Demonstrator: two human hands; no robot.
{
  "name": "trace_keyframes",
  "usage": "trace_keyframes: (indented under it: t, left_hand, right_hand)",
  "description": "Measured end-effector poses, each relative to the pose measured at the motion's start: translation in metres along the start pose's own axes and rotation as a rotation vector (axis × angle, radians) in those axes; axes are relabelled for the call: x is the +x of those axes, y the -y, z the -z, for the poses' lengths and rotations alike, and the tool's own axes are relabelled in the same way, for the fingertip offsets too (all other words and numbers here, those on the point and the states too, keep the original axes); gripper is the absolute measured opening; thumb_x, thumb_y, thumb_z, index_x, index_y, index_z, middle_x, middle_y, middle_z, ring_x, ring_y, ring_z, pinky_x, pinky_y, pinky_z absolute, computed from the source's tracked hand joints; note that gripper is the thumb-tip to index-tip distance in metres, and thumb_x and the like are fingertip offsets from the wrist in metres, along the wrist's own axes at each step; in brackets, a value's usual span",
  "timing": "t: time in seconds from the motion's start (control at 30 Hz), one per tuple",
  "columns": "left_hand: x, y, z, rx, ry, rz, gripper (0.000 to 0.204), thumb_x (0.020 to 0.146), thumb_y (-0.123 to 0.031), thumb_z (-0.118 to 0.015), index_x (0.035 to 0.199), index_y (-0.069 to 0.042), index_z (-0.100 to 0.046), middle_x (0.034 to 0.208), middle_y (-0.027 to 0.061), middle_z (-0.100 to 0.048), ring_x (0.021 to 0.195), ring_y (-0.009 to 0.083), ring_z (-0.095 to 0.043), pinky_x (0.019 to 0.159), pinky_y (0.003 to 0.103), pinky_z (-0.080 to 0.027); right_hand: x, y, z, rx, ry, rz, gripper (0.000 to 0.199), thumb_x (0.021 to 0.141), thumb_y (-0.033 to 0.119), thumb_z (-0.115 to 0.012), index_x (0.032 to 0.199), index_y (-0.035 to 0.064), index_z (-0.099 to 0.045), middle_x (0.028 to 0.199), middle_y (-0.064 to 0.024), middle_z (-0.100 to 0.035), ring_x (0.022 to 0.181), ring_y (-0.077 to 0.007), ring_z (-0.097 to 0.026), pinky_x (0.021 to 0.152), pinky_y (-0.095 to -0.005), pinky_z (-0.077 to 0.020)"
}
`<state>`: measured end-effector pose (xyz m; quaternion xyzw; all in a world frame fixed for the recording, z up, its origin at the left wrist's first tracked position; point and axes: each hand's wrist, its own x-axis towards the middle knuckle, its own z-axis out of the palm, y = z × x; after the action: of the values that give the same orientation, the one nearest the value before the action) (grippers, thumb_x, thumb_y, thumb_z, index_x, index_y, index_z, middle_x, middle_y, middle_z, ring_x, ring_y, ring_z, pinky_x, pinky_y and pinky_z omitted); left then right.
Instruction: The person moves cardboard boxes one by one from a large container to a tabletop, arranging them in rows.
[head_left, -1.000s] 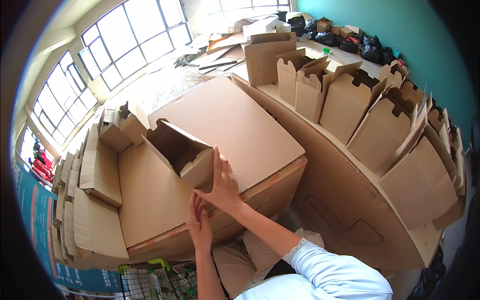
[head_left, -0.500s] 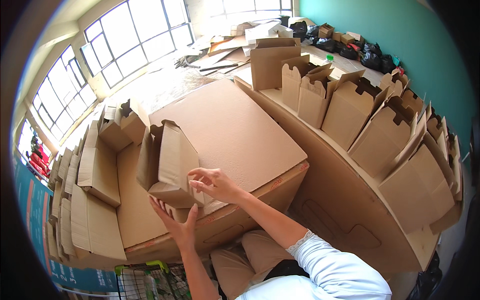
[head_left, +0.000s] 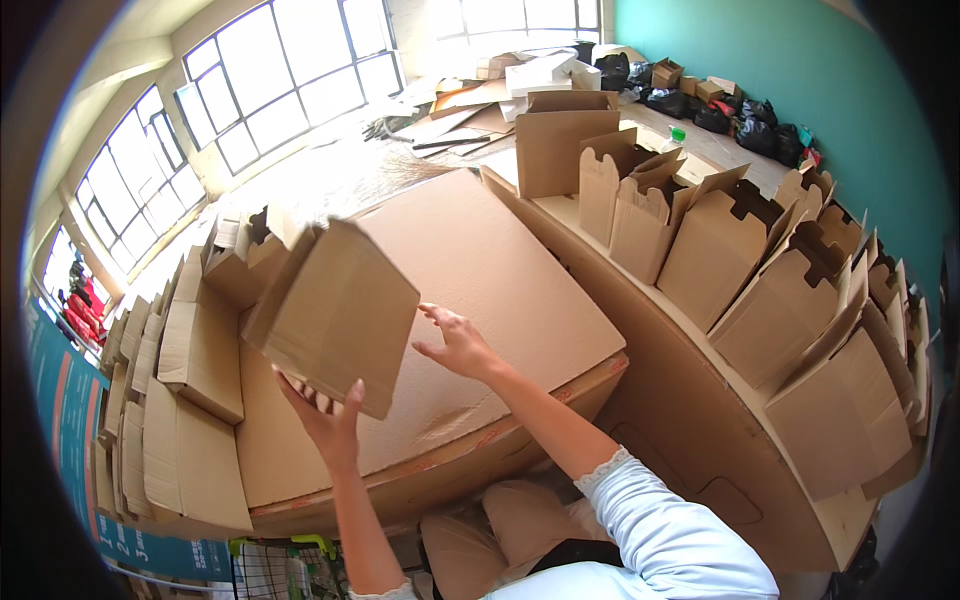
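Observation:
A brown cardboard box [head_left: 345,315] is held up over the large carton, tilted, one broad side turned toward me. My left hand [head_left: 325,415] grips its lower edge, the thumb on the near face and the fingers partly hidden underneath. Beside the box's right edge is my right hand [head_left: 458,343], fingers apart and slightly bent, holding nothing. Below both hands, the large carton [head_left: 500,270] serves as a flat work surface.
On the left, folded cardboard boxes [head_left: 200,375] are stacked in rows. Several upright open boxes [head_left: 725,235] line a long board at the right. A wire basket [head_left: 265,570] with green clips stands near my knees. Black bags [head_left: 760,130] lie along the teal wall.
My left hand has lifted the box off the carton and turned it so a broad side shows. My right hand has come away from its side and opened.

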<state>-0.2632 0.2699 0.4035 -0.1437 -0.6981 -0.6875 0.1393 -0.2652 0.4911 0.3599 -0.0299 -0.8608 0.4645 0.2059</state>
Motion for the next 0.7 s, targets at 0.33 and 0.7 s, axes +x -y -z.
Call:
trace_keyframes:
  t: [0.33,0.7]
  left_hand:
    - [0.106,-0.137,-0.242,-0.164,0.405,-0.304,0.101,0.069,-0.021,-0.078,0.143,0.0,-0.013,0.118,0.0209,-0.051,0.107,0.028,-0.057,0.078,0.036,-0.055]
    - [0.121,-0.132,-0.455,0.058,0.516,-0.461,0.121,0.062,-0.036,-0.079,0.144,0.002,0.001,0.127,0.0301,-0.038,0.117,0.0385,-0.045,0.097,0.044,-0.041]
  right_hand:
    - [-0.045,-0.053,0.057,-0.445,-0.107,0.168,0.046,0.079,0.012,-0.062,0.121,-0.0026,-0.051,0.124,-0.0208,-0.052,0.121,-0.0358,-0.044,0.102,-0.0413,-0.0377]
    - [-0.05,-0.065,0.048,-0.045,-0.114,0.139,0.043,0.08,0.016,-0.06,0.119,0.0002,-0.055,0.124,-0.0188,-0.052,0.12,-0.0347,-0.044,0.102,-0.042,-0.0359]
